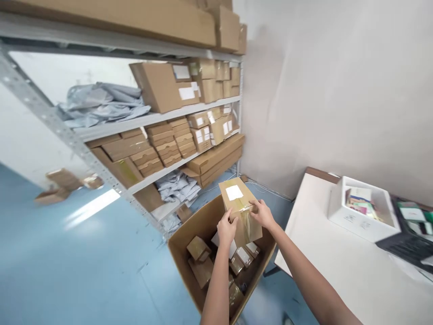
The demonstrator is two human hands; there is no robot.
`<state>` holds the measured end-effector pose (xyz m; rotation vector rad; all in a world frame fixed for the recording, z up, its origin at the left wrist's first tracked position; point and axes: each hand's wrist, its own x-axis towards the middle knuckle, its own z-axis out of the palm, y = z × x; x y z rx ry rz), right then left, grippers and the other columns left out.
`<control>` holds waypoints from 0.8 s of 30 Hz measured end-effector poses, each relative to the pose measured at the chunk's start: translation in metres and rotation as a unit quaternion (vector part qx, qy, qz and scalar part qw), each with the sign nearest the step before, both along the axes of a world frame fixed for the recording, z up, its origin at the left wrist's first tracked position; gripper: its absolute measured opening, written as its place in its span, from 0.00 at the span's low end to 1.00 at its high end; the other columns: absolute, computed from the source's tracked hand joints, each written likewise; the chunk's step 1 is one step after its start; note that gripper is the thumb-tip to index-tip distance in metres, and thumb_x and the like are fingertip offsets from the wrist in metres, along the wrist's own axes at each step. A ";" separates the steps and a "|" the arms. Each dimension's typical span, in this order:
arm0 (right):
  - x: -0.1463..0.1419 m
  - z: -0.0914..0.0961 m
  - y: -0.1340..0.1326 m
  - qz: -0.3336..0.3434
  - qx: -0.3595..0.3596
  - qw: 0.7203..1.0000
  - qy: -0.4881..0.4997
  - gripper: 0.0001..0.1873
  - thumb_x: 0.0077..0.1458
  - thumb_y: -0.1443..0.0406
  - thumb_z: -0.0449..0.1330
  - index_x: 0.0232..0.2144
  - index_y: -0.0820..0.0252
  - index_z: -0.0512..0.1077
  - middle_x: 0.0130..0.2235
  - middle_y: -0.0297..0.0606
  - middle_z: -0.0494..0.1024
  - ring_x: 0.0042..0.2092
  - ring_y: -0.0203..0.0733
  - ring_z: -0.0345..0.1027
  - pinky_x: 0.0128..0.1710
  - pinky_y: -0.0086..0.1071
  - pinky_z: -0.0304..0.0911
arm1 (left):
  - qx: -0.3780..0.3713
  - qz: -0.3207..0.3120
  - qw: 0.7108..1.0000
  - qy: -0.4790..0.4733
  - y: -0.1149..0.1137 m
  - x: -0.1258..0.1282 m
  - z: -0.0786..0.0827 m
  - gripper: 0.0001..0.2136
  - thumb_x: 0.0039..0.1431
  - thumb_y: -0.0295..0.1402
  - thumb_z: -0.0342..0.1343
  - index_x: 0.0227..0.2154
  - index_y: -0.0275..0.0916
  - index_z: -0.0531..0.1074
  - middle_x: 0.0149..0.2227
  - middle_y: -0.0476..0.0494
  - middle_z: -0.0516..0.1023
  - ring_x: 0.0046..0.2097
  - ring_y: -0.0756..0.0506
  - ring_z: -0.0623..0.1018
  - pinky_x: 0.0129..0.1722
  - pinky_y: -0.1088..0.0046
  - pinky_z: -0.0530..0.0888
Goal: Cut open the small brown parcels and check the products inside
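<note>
I found the work part done. The tan rectangular cardboard carton (242, 210) was in my grasp, raised over the far right part of the large open brown cardboard box (203, 221), toward 1 o'clock of its opening. My left hand (227, 228) was partly closed, thumb and fingers on the carton's left side; my right hand (262, 214) was likewise half curled, its fingers at the opposite edge by the tape.

Done: clear tape ran across the carton and a white rectangular label (234, 192) was on its upper face, so I judged sealing and labelling complete. Several small brown taped cartons (199, 248) already lay loosely in the box, at 8 o'clock from the held one.

Left: the carton had not been released. Whether it was entering or leaving the box, I could not tell. Stacked cartons filled much of the grey metal shelving unit (162, 174) at 10 o'clock; the white-topped bench (314, 243) stood toward 3.
</note>
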<state>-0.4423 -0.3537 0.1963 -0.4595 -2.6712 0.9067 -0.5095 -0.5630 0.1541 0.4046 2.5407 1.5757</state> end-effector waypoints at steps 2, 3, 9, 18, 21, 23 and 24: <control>0.035 0.017 0.024 -0.049 0.005 0.998 0.034 0.31 0.51 0.71 0.66 0.57 0.50 0.75 0.54 0.39 0.72 0.50 0.45 0.74 0.53 0.34 0.68 | 0.023 -0.049 0.999 -0.002 0.032 0.013 0.010 0.32 0.61 0.41 0.65 0.68 0.55 0.67 0.52 0.43 0.84 0.58 0.36 0.80 0.61 0.57 0.72; 0.054 0.024 0.037 -0.074 0.007 0.996 0.051 0.31 0.50 0.70 0.66 0.57 0.50 0.75 0.54 0.39 0.72 0.51 0.46 0.74 0.53 0.35 0.68 | 0.029 -0.076 0.997 -0.003 0.050 0.022 0.015 0.32 0.61 0.41 0.65 0.68 0.55 0.66 0.53 0.43 0.83 0.60 0.35 0.78 0.63 0.56 0.71; 0.210 0.034 0.131 -0.229 0.003 0.966 0.119 0.28 0.50 0.68 0.66 0.55 0.50 0.77 0.52 0.39 0.73 0.53 0.47 0.74 0.55 0.37 0.69 | 0.073 -0.243 0.967 0.022 0.179 0.120 0.047 0.31 0.60 0.39 0.66 0.67 0.53 0.69 0.64 0.43 0.75 0.68 0.33 0.69 0.68 0.51 0.66; 0.495 -0.059 0.224 -0.428 -0.061 0.888 0.156 0.24 0.50 0.67 0.60 0.50 0.55 0.80 0.50 0.44 0.76 0.53 0.49 0.74 0.58 0.43 0.69 | 0.061 -0.453 0.889 -0.017 0.341 0.355 0.002 0.29 0.59 0.32 0.64 0.64 0.50 0.72 0.70 0.44 0.67 0.72 0.37 0.64 0.71 0.54 0.63; 0.552 -0.105 0.226 -0.443 -0.095 0.886 0.100 0.31 0.45 0.71 0.58 0.53 0.55 0.79 0.52 0.44 0.77 0.56 0.50 0.73 0.59 0.45 0.68 | -0.014 -0.508 0.861 -0.033 0.357 0.413 -0.041 0.38 0.56 0.28 0.64 0.70 0.44 0.64 0.72 0.38 0.63 0.74 0.37 0.60 0.73 0.55 0.59; 0.577 -0.129 0.224 -0.439 -0.115 0.889 0.056 0.37 0.44 0.73 0.57 0.58 0.54 0.77 0.57 0.44 0.76 0.60 0.50 0.71 0.61 0.44 0.67 | -0.059 -0.541 0.838 -0.044 0.360 0.439 -0.066 0.42 0.52 0.25 0.64 0.71 0.41 0.61 0.73 0.36 0.61 0.75 0.35 0.58 0.73 0.57 0.59; 0.587 -0.137 0.223 -0.435 -0.120 0.892 0.036 0.39 0.44 0.74 0.57 0.61 0.54 0.75 0.59 0.44 0.74 0.61 0.49 0.70 0.62 0.43 0.66 | -0.072 -0.552 0.830 -0.045 0.361 0.447 -0.075 0.43 0.51 0.24 0.64 0.72 0.39 0.60 0.73 0.35 0.59 0.75 0.35 0.57 0.73 0.59 0.59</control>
